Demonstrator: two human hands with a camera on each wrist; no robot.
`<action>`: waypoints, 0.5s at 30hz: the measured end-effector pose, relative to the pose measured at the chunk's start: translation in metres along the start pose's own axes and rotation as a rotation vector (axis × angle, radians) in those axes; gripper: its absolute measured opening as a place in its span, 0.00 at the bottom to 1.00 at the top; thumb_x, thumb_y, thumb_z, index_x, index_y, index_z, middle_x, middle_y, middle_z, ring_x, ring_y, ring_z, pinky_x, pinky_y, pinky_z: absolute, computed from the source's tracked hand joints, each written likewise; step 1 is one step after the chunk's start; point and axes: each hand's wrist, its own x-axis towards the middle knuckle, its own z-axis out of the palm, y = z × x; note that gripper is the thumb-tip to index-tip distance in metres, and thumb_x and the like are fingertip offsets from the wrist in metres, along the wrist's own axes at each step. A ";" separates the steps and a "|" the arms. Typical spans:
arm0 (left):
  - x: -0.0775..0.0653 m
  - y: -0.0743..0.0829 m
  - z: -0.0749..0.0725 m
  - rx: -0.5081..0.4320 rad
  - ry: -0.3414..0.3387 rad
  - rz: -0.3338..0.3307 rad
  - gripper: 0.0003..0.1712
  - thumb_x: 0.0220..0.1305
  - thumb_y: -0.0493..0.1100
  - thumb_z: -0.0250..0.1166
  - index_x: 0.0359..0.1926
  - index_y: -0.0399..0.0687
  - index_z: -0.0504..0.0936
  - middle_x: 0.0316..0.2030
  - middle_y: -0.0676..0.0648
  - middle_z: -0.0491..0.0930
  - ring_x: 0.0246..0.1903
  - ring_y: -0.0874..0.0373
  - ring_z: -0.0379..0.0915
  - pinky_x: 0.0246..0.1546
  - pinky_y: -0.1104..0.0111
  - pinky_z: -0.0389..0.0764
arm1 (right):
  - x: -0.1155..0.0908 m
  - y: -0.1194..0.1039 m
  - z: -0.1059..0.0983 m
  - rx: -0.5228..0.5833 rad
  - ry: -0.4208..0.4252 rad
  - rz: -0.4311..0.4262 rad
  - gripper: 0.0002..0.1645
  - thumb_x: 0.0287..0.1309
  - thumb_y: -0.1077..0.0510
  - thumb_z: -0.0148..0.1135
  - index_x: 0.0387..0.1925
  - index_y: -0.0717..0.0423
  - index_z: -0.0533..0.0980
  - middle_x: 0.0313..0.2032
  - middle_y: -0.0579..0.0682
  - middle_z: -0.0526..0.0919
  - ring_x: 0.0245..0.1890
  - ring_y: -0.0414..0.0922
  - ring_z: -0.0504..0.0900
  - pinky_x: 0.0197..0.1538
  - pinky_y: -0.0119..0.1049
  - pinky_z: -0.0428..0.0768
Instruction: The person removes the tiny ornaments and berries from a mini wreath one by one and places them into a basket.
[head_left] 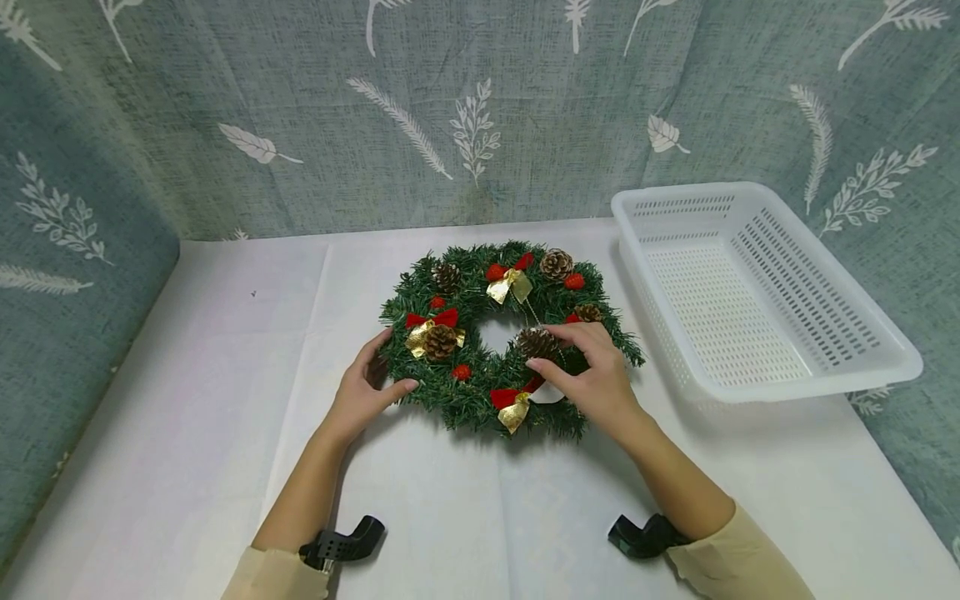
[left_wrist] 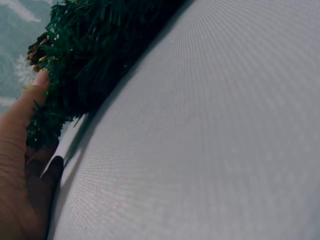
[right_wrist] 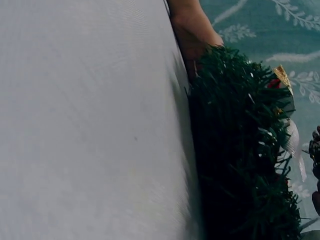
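Observation:
A green Christmas wreath (head_left: pixel 480 408) lies on the white-covered table, dressed with pine cones, red berries and red-and-gold bows. At its left edge my left hand (head_left: pixel 362 398) grips the branches, thumb on the near side and fingers round the outer rim; the left wrist view shows the thumb (left_wrist: pixel 39 82) against the greenery. Over the wreath's right front, my right hand (head_left: pixel 596 375) pinches a pine cone (head_left: pixel 536 343) between thumb and fingers. Just below that cone sit a bow (head_left: pixel 513 407) and a white piece (head_left: pixel 547 393), partly covered by the hand.
A white plastic basket (head_left: pixel 817 389) with slotted sides stands on the table at the right. Behind and beside the table hangs a grey-green curtain (head_left: pixel 315 192) with white leaf prints. Each wrist carries a black strap-on device (head_left: pixel 345 542).

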 end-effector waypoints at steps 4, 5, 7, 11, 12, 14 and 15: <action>0.000 -0.001 0.000 -0.010 -0.004 -0.004 0.49 0.58 0.38 0.68 0.74 0.51 0.49 0.73 0.46 0.46 0.72 0.45 0.42 0.71 0.52 0.51 | 0.002 0.001 -0.004 0.003 0.020 -0.003 0.27 0.37 0.65 0.77 0.46 0.62 0.80 0.38 0.57 0.82 0.39 0.50 0.73 0.43 0.42 0.74; 0.001 -0.001 0.000 -0.009 -0.004 -0.004 0.49 0.58 0.38 0.68 0.74 0.51 0.49 0.73 0.46 0.46 0.72 0.45 0.42 0.71 0.52 0.51 | 0.002 0.002 -0.004 0.001 0.028 -0.013 0.28 0.37 0.65 0.77 0.46 0.62 0.80 0.38 0.57 0.82 0.39 0.50 0.73 0.43 0.42 0.74; 0.001 -0.001 0.000 -0.007 -0.005 -0.003 0.49 0.58 0.38 0.68 0.74 0.51 0.49 0.73 0.46 0.46 0.72 0.45 0.42 0.71 0.52 0.51 | 0.003 0.003 -0.006 -0.005 0.041 -0.020 0.28 0.36 0.65 0.77 0.46 0.62 0.80 0.38 0.57 0.81 0.38 0.50 0.72 0.41 0.41 0.73; 0.001 -0.001 0.000 -0.001 -0.003 -0.001 0.49 0.59 0.38 0.68 0.74 0.51 0.49 0.73 0.46 0.46 0.72 0.44 0.43 0.71 0.51 0.51 | 0.004 0.003 -0.010 -0.027 0.049 0.019 0.28 0.37 0.65 0.77 0.46 0.62 0.80 0.37 0.56 0.81 0.38 0.49 0.72 0.36 0.40 0.74; 0.001 0.000 0.000 -0.001 -0.002 0.000 0.49 0.59 0.38 0.68 0.74 0.51 0.49 0.73 0.46 0.46 0.72 0.44 0.43 0.71 0.51 0.51 | 0.005 0.003 -0.012 -0.030 0.050 0.034 0.28 0.37 0.65 0.77 0.46 0.61 0.80 0.38 0.55 0.81 0.38 0.48 0.72 0.35 0.39 0.74; 0.001 0.000 0.000 -0.002 -0.002 0.001 0.49 0.59 0.38 0.68 0.74 0.51 0.49 0.73 0.46 0.46 0.72 0.44 0.43 0.71 0.51 0.51 | 0.006 0.003 -0.014 -0.035 0.058 0.044 0.28 0.37 0.65 0.77 0.46 0.62 0.80 0.37 0.55 0.81 0.38 0.48 0.72 0.35 0.39 0.74; 0.001 0.000 0.000 -0.001 -0.001 0.001 0.48 0.59 0.38 0.68 0.74 0.51 0.49 0.73 0.46 0.46 0.72 0.44 0.43 0.71 0.51 0.51 | 0.006 0.004 -0.015 -0.037 0.064 0.042 0.28 0.37 0.65 0.77 0.46 0.62 0.80 0.38 0.56 0.81 0.39 0.48 0.72 0.36 0.39 0.75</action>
